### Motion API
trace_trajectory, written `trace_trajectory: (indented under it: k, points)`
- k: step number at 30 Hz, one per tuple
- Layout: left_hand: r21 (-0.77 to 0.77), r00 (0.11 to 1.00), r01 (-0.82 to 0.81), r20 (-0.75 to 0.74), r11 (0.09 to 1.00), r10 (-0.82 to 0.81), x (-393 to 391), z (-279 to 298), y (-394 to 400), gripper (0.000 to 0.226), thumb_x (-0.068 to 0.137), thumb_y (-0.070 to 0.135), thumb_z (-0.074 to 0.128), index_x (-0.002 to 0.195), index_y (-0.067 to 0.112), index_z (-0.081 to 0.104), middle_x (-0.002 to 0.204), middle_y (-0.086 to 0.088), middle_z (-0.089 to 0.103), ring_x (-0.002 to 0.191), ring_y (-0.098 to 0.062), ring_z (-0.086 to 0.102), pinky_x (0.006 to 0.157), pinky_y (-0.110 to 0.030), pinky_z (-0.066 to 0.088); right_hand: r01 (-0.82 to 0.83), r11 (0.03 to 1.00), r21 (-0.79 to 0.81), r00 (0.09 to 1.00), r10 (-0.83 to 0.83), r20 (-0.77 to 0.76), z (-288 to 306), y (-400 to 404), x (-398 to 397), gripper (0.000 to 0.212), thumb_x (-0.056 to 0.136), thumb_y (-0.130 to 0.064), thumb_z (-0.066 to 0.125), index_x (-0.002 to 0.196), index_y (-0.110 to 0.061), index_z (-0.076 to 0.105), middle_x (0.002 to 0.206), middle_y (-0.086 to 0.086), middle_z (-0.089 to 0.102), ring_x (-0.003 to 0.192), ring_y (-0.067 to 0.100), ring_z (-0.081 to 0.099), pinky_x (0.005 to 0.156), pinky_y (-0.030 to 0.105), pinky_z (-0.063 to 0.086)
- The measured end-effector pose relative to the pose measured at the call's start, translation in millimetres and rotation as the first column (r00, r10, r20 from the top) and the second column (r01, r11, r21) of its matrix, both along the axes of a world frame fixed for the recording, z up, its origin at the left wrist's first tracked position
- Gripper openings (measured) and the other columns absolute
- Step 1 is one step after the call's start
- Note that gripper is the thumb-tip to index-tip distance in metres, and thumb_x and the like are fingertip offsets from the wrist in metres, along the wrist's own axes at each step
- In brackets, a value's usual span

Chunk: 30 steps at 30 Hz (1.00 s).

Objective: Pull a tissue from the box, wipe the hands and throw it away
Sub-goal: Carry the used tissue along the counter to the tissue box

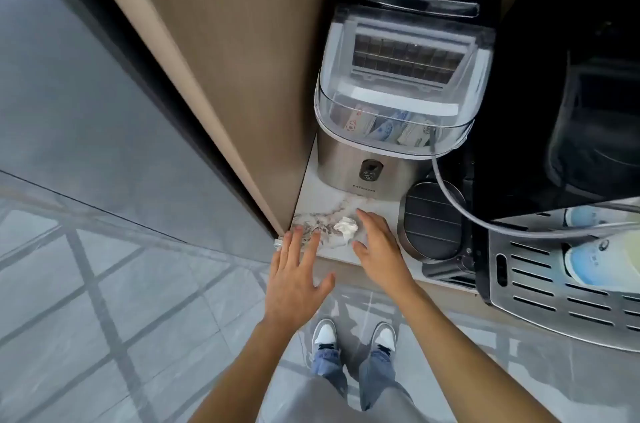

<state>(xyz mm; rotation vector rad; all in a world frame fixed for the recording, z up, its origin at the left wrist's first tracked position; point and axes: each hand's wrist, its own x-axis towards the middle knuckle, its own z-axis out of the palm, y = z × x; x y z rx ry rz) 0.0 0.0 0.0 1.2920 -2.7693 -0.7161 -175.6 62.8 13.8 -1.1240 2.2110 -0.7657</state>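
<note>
A crumpled white tissue (345,227) lies on the marble-patterned counter (381,211), near its front edge. My left hand (294,275) hovers flat over the counter's front left corner, fingers spread, holding nothing. My right hand (377,246) is open just right of the tissue, its fingertips close beside it but not gripping it. No tissue box is in view.
A steel ice maker (394,103) with a clear lid stands behind the tissue. A round black grille (433,220) and a coffee machine's slotted drip tray (561,287) with cups sit to the right. A wooden panel (221,76) walls off the left. Grey tiled floor lies below.
</note>
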Motion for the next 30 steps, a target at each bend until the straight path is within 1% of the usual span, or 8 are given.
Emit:
trace_trajectory:
  k: [6,12,17,20,22,26,28,30]
  points:
    - [-0.036,0.995,0.047,0.084,0.998,-0.044,-7.4,-16.5,0.0,0.077,0.09,0.061,0.038,0.156,0.026,0.019,0.166,-0.01,0.016,0.153,-0.03,0.007,0.122,-0.049,0.016,0.051,0.998,0.031,0.992,-0.054,0.113,-4.1,-24.8,-4.9,0.053,0.089,-0.011,0.066,0.139,-0.014,0.049,0.127,0.005,0.051,0.094,0.013,0.056,0.093,0.021,0.041]
    - [-0.067,0.989,0.076,0.132,0.995,-0.067,-10.0,-24.3,5.0,0.074,0.091,0.059,0.039,0.155,0.027,0.021,0.164,-0.012,0.02,0.151,-0.033,0.01,0.118,-0.048,0.009,0.046,0.995,0.085,0.996,-0.053,0.077,-13.3,-32.5,-7.6,0.028,0.088,-0.008,0.066,0.116,-0.007,0.067,0.118,0.008,0.054,0.106,0.021,0.058,0.089,0.013,0.035]
    - [-0.083,0.982,0.099,0.169,0.992,-0.084,-10.8,-28.5,6.8,0.074,0.091,0.058,0.042,0.155,0.026,0.023,0.163,-0.015,0.022,0.151,-0.036,0.013,0.118,-0.05,0.013,0.101,0.991,0.09,0.988,-0.111,0.111,-16.5,-30.6,-9.4,0.024,0.087,-0.014,0.067,0.111,-0.011,0.071,0.113,0.009,0.06,0.105,0.021,0.058,0.09,0.021,0.038]
    - [-0.075,0.98,0.112,0.176,0.991,-0.097,-9.7,-29.1,8.6,0.073,0.091,0.059,0.04,0.155,0.028,0.022,0.164,-0.014,0.019,0.151,-0.035,0.011,0.118,-0.049,0.01,0.175,0.982,0.076,0.964,-0.187,0.19,-14.9,-25.0,-8.2,0.015,0.085,-0.019,0.067,0.097,-0.011,0.071,0.099,0.01,0.062,0.089,0.017,0.057,0.079,0.024,0.039]
    - [-0.08,0.977,0.127,0.18,0.989,-0.111,-9.4,-29.2,10.1,0.073,0.091,0.059,0.039,0.155,0.028,0.023,0.164,-0.013,0.019,0.151,-0.036,0.012,0.117,-0.049,0.011,0.239,0.969,0.057,0.933,-0.245,0.264,-11.7,-18.9,-5.7,0.011,0.084,-0.022,0.066,0.089,-0.013,0.068,0.091,0.01,0.061,0.077,0.015,0.056,0.072,0.026,0.04]
    - [-0.08,0.973,0.167,0.173,0.983,-0.151,-8.9,-32.3,15.0,0.071,0.091,0.058,0.04,0.154,0.029,0.025,0.165,-0.01,0.018,0.151,-0.035,0.012,0.12,-0.052,0.015,0.353,0.932,0.082,0.849,-0.356,0.391,-1.4,1.4,1.0,0.014,0.09,-0.028,0.059,0.103,-0.023,0.064,0.086,-0.007,0.062,0.084,0.017,0.064,0.069,0.024,0.043]
    - [-0.086,0.97,0.2,0.159,0.976,-0.184,-8.8,-33.8,18.7,0.072,0.091,0.057,0.041,0.155,0.029,0.024,0.165,-0.008,0.015,0.151,-0.034,0.012,0.121,-0.05,0.01,0.41,0.909,0.071,0.801,-0.396,0.45,7.0,11.5,5.0,0.007,0.093,-0.027,0.057,0.096,-0.032,0.061,0.084,-0.004,0.065,0.08,0.015,0.065,0.066,0.021,0.048]
    - [-0.092,0.961,0.244,0.154,0.966,-0.228,-10.2,-34.3,23.8,0.071,0.091,0.056,0.041,0.154,0.029,0.025,0.165,-0.008,0.016,0.151,-0.034,0.014,0.121,-0.051,0.012,0.483,0.876,0.01,0.747,-0.418,0.517,12.4,21.3,8.5,0.01,0.093,-0.017,0.058,0.092,-0.027,0.062,0.08,0.002,0.064,0.071,0.016,0.062,0.065,0.023,0.052]
